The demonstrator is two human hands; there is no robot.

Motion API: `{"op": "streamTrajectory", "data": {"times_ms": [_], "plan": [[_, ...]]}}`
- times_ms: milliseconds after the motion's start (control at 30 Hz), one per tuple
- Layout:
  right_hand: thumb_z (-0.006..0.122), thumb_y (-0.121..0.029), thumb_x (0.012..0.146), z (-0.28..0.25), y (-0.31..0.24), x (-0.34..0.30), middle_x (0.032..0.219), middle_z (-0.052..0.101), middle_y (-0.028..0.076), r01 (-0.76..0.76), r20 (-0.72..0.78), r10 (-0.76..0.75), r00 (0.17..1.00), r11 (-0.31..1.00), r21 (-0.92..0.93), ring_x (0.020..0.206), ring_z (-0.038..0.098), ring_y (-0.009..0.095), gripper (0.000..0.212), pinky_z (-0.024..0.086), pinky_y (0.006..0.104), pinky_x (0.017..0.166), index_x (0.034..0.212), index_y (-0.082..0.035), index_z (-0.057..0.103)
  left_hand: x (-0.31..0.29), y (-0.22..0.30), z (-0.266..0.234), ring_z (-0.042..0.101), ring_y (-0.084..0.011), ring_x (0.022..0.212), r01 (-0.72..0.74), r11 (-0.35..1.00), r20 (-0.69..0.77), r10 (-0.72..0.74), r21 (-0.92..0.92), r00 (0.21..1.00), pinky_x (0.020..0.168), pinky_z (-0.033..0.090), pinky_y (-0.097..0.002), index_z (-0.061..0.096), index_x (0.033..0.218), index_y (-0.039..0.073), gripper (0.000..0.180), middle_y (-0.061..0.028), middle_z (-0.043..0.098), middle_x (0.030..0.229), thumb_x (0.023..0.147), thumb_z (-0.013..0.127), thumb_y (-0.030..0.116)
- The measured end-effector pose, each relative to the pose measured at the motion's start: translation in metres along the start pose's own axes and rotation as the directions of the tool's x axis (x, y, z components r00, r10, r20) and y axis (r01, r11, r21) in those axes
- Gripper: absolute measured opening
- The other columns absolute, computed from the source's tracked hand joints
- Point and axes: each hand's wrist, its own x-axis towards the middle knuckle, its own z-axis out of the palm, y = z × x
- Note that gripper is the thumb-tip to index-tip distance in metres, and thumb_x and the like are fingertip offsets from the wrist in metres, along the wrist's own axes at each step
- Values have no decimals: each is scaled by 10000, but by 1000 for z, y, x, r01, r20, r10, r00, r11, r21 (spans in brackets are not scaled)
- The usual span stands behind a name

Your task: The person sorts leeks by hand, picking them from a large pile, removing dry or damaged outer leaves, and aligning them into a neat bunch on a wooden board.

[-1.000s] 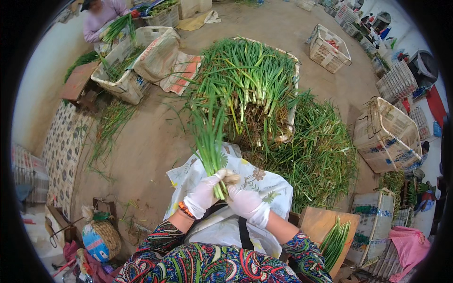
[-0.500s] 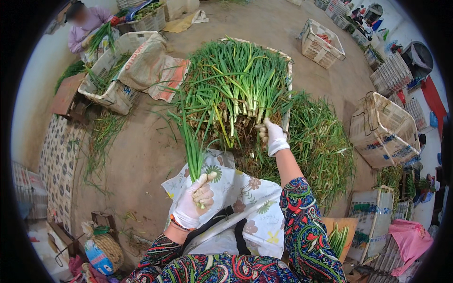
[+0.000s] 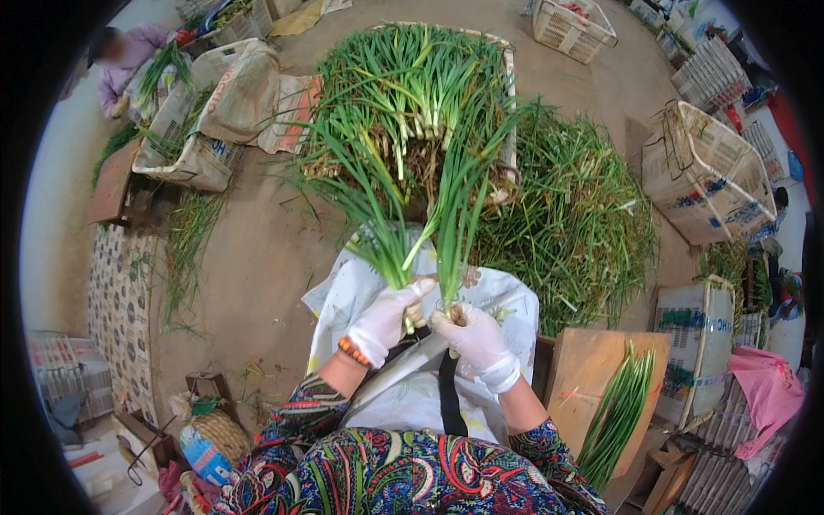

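Observation:
Over my lap, both gloved hands are side by side. My left hand (image 3: 388, 322) is closed round the white stems of a bunch of green garlic (image 3: 384, 249), its leaves fanning up and away. My right hand (image 3: 477, 340), close beside it, grips the lower stems of another few green garlic plants (image 3: 452, 249). The two sets of leaves cross a little above the hands. Ahead is a crate (image 3: 512, 103) heaped with green garlic, roots toward me. A white patterned apron (image 3: 506, 296) covers my lap.
A pile of loose leaves (image 3: 575, 215) lies right of the crate. At lower right a board (image 3: 571, 360) bears a bundle of trimmed green stalks (image 3: 620, 408). White crates (image 3: 708, 172) stand to the right. At far left a person (image 3: 142, 60) handles greens beside another crate (image 3: 193, 167).
My right hand has come back from the crate to my left hand, bringing several green garlic plants. My left hand keeps its bunch and has shifted slightly right and up.

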Motion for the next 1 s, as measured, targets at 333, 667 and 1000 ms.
{"op": "streamTrajectory", "data": {"times_ms": [333,667,1000], "plan": [[608,-366,839,2,17,20,621,583,40,112,-169,-72,983,965,239,539,531,108,364,432,274,534,758,-12,594,24,-8,6,578,-88,620,10,1000,-20,-11,-8,1000,544,464,-229,616,951,38,143,-9,613,769,875,559,145],[570,-212,893,-6,-5,1,691,593,15,130,-170,-44,984,835,535,529,523,65,195,419,202,471,864,-20,584,30,-1,18,336,-27,433,-11,999,-19,11,-35,1000,407,256,-190,617,970,29,179,79,471,576,888,551,174],[516,-197,921,-28,-20,-45,705,610,44,81,-78,-44,996,820,567,564,560,85,248,438,188,514,892,41,581,50,31,-33,299,-23,405,-71,929,-6,74,-363,997,400,283,-178,571,1043,-17,248,98,334,500,921,517,192]]}}
